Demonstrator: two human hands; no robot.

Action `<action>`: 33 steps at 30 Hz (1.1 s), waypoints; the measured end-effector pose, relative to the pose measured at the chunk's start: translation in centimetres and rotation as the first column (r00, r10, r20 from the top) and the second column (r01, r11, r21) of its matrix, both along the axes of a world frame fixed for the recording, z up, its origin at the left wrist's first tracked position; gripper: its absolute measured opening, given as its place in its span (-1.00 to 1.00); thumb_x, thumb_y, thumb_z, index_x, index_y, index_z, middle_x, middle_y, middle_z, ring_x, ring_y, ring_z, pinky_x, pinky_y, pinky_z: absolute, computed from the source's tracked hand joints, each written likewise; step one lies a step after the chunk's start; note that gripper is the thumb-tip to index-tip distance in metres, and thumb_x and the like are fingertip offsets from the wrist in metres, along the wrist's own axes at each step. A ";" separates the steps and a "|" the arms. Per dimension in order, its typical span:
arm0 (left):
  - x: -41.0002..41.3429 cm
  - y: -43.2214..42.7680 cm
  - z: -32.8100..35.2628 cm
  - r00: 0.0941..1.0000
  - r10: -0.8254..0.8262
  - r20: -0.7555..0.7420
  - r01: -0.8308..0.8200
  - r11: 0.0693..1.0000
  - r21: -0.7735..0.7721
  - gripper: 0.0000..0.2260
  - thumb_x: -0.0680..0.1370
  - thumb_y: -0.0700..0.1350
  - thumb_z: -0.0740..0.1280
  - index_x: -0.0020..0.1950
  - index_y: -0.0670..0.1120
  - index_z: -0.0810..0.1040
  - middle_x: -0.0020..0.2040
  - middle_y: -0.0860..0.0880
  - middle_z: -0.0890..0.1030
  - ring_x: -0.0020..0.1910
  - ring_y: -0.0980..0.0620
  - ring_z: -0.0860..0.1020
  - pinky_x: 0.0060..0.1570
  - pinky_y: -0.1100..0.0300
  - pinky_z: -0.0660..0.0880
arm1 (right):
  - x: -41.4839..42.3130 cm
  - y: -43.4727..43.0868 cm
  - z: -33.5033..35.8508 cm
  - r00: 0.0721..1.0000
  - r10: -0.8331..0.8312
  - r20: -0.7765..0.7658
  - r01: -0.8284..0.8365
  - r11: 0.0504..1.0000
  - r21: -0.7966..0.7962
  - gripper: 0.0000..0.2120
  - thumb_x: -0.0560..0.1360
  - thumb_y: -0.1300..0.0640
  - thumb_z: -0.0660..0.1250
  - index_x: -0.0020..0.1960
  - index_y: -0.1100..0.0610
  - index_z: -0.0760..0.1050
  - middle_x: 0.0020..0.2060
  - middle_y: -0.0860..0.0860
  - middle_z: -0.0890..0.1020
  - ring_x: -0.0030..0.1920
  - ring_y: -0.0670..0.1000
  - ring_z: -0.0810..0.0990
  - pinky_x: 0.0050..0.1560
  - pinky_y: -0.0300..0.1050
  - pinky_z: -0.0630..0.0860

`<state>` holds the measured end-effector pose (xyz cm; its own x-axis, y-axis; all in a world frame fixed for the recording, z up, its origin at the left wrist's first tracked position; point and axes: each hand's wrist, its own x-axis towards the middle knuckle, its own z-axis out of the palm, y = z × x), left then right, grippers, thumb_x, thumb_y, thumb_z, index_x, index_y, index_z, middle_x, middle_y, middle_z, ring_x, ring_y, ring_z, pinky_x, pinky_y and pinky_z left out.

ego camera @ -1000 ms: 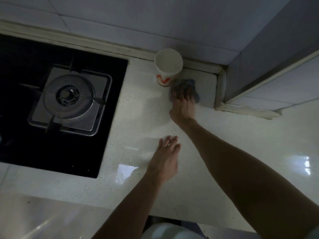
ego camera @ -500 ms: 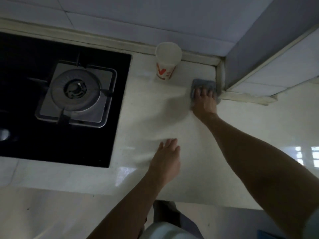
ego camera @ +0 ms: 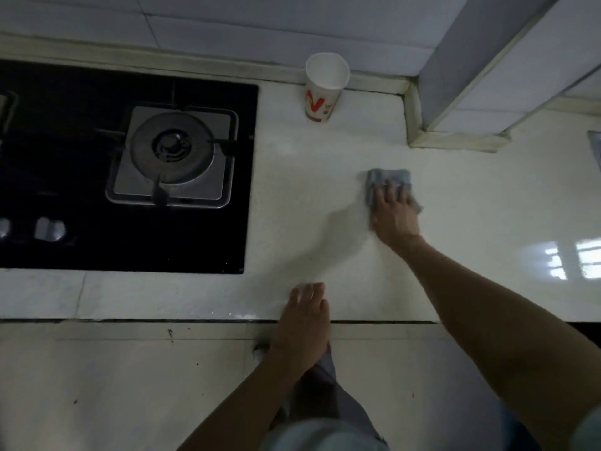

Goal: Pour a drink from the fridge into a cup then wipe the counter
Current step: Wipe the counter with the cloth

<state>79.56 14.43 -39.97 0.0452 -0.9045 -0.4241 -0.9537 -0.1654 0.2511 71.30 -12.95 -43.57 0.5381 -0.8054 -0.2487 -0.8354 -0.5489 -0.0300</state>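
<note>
A white paper cup (ego camera: 326,86) with a red mark stands upright at the back of the pale counter (ego camera: 312,196), against the wall. My right hand (ego camera: 393,216) presses flat on a grey-blue cloth (ego camera: 387,179) on the counter, well in front of and to the right of the cup. The cloth's far edge shows past my fingers; the rest is hidden under the palm. My left hand (ego camera: 305,323) rests flat on the counter's front edge, fingers spread a little, holding nothing.
A black glass gas hob (ego camera: 81,249) with a steel burner (ego camera: 172,154) fills the counter's left part. A tiled column (ego camera: 468,102) juts out at the back right. Tiled wall runs behind. The counter's front face drops below my left hand.
My right hand has pulled the cloth away from the back corner by the column, toward me across the counter. The left hand has slid back to the counter's front edge.
</note>
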 end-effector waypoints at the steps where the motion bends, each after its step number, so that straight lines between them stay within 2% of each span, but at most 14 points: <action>1: -0.1 0.7 -0.1 1.000 0.004 0.004 -0.004 1.000 -0.003 -0.58 0.60 -0.14 0.16 0.44 -0.26 0.32 0.57 -0.23 0.09 0.54 -0.23 0.10 0.52 -0.15 0.03 | -0.6 -0.3 0.3 0.993 -0.110 -0.034 0.110 0.994 0.010 -0.44 0.64 0.08 0.03 0.58 0.13 -0.05 0.56 0.24 -0.01 0.53 0.38 -0.09 0.48 0.33 -0.04; 4: -0.4 2.2 -0.3 1.000 0.015 0.005 -0.015 1.000 -0.013 -0.55 0.61 -0.13 0.18 0.47 -0.24 0.27 0.56 -0.23 0.12 0.53 -0.21 0.12 0.52 -0.15 0.05 | 0.9 0.3 0.8 0.941 -0.332 -0.064 0.337 0.938 0.083 -0.45 0.65 0.06 0.01 0.58 0.14 -0.05 0.56 0.25 -0.03 0.52 0.39 -0.09 0.50 0.30 -0.11; 6: -0.3 2.6 -0.3 1.000 0.013 -0.001 -0.013 0.999 -0.033 -0.55 0.61 -0.11 0.17 0.48 -0.22 0.25 0.56 -0.22 0.11 0.54 -0.19 0.11 0.52 -0.13 0.05 | 3.4 2.1 0.8 0.930 -0.368 -0.027 0.368 0.920 0.132 -0.41 0.62 0.07 0.07 0.58 0.14 -0.07 0.56 0.26 -0.05 0.52 0.39 -0.10 0.50 0.31 -0.13; 8: 0.0 2.8 -0.4 0.998 0.038 -0.052 -0.040 0.998 -0.049 -0.56 0.62 -0.11 0.17 0.49 -0.19 0.25 0.57 -0.18 0.10 0.55 -0.16 0.08 0.54 -0.09 0.03 | 5.3 5.2 0.5 0.978 -0.198 0.058 0.191 0.976 0.109 -0.31 0.57 0.11 0.19 0.58 0.10 -0.09 0.56 0.25 -0.04 0.52 0.38 -0.13 0.50 0.34 -0.15; 10: 0.2 2.9 -0.5 0.998 0.023 -0.065 -0.027 0.997 -0.066 -0.54 0.62 -0.09 0.17 0.50 -0.18 0.25 0.58 -0.17 0.10 0.55 -0.14 0.07 0.54 -0.07 0.01 | 5.5 8.9 0.3 0.994 0.070 0.089 -0.075 0.996 0.054 -0.25 0.54 0.09 0.26 0.59 0.03 -0.09 0.57 0.19 -0.05 0.54 0.33 -0.16 0.50 0.25 -0.23; 12: 0.5 2.7 -0.5 0.998 -0.002 -0.069 -0.002 0.998 -0.057 -0.51 0.59 -0.08 0.20 0.50 -0.17 0.25 0.58 -0.17 0.11 0.54 -0.14 0.09 0.54 -0.03 0.02 | 3.6 11.2 0.6 0.949 0.304 0.086 -0.308 0.950 0.048 -0.31 0.57 0.11 0.23 0.59 0.04 -0.03 0.57 0.17 -0.02 0.55 0.31 -0.13 0.50 0.16 -0.23; 14: 0.8 2.5 -0.5 0.996 -0.013 -0.093 0.009 0.999 -0.052 -0.46 0.56 -0.06 0.26 0.51 -0.16 0.25 0.58 -0.15 0.13 0.53 -0.12 0.13 0.52 0.03 0.06 | 0.2 11.6 0.6 0.906 0.410 0.103 -0.416 0.908 0.042 -0.39 0.56 0.18 0.17 0.58 0.06 0.07 0.56 0.17 0.07 0.54 0.30 -0.03 0.51 0.15 -0.15; 16: 0.9 2.5 -0.4 0.995 -0.032 -0.095 0.025 0.997 -0.073 -0.46 0.57 -0.08 0.25 0.53 -0.15 0.22 0.58 -0.13 0.13 0.53 -0.09 0.12 0.52 0.05 0.06 | -3.8 11.4 0.2 0.946 0.318 0.067 -0.321 0.946 0.040 -0.40 0.53 0.21 0.11 0.56 0.09 0.14 0.54 0.18 0.14 0.53 0.31 0.03 0.52 0.23 -0.03; 18: 0.9 2.7 -0.3 0.994 -0.020 -0.104 0.012 0.997 -0.076 -0.49 0.60 -0.13 0.20 0.54 -0.15 0.20 0.59 -0.12 0.10 0.55 -0.08 0.08 0.53 0.05 0.03 | -8.0 11.5 0.3 0.995 0.093 0.036 -0.095 0.995 0.037 -0.40 0.52 0.25 0.13 0.56 0.14 0.14 0.54 0.22 0.15 0.53 0.35 0.04 0.48 0.31 0.11; 21: 0.7 2.9 -0.4 0.995 -0.020 -0.096 0.012 0.997 -0.081 -0.47 0.61 -0.10 0.20 0.56 -0.15 0.16 0.60 -0.12 0.07 0.57 -0.08 0.04 0.54 0.02 0.01 | -11.5 13.2 0.7 0.978 -0.201 -0.053 0.203 0.978 0.038 -0.41 0.60 0.20 0.11 0.58 0.16 0.01 0.55 0.24 0.06 0.54 0.33 -0.05 0.52 0.24 0.02; 24: 0.8 3.0 -0.7 0.994 -0.017 -0.109 0.010 0.997 -0.070 -0.47 0.61 -0.10 0.20 0.56 -0.14 0.16 0.60 -0.12 0.06 0.57 -0.08 0.03 0.55 0.01 0.00 | -10.1 16.2 0.8 0.926 -0.376 -0.034 0.377 0.926 0.032 -0.39 0.58 0.15 0.16 0.57 0.20 0.04 0.54 0.28 0.07 0.52 0.37 -0.01 0.53 0.21 -0.06; 26: 1.0 3.2 -0.7 0.991 -0.018 -0.129 0.008 0.997 -0.082 -0.49 0.60 -0.11 0.20 0.54 -0.14 0.20 0.60 -0.11 0.08 0.57 -0.06 0.05 0.55 0.04 0.04 | -7.7 19.2 1.0 0.916 -0.401 -0.025 0.402 0.914 0.061 -0.36 0.55 0.14 0.20 0.56 0.21 0.07 0.53 0.31 0.09 0.51 0.40 0.01 0.52 0.23 -0.08; 29: 1.5 3.8 -0.4 0.988 0.042 -0.148 -0.060 0.991 -0.118 -0.52 0.59 -0.13 0.21 0.51 -0.16 0.26 0.58 -0.10 0.14 0.55 -0.04 0.09 0.54 0.09 0.09 | -4.1 24.3 1.2 0.948 -0.317 0.010 0.315 0.946 0.081 -0.38 0.53 0.13 0.18 0.56 0.19 0.13 0.51 0.31 0.14 0.50 0.41 0.05 0.51 0.27 -0.01; 33: 3.5 6.2 -1.3 0.999 0.039 0.022 -0.037 0.996 -0.083 -0.48 0.61 -0.06 0.18 0.54 -0.19 0.20 0.57 -0.15 0.16 0.56 -0.10 0.08 0.53 -0.02 0.07 | 0.0 29.1 1.5 0.986 -0.144 0.088 0.129 0.978 0.162 -0.37 0.49 -0.03 -0.02 0.50 0.21 0.28 0.46 0.31 0.28 0.46 0.42 0.17 0.43 0.34 0.20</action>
